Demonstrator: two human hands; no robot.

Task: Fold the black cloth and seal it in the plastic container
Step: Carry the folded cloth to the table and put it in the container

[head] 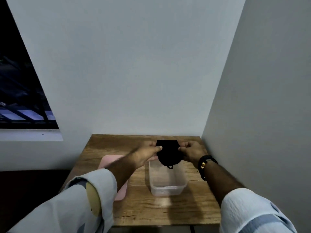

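Note:
The black cloth (168, 153) is bunched into a small bundle and held in the air between both hands. My left hand (146, 155) pinches its left side, my right hand (191, 151) pinches its right side. A small loop of the cloth hangs down over the far end of the clear plastic container (168, 187), which stands open and looks empty on the wooden table (139, 211). The pink lid (107, 161) lies flat on the table to the left of the container, partly hidden under my left forearm.
The table stands in a corner, with a wall behind it and a wall (260, 115) close on its right. A dark window (20, 91) is at the upper left. A beaded bracelet (204, 164) sits on my right wrist.

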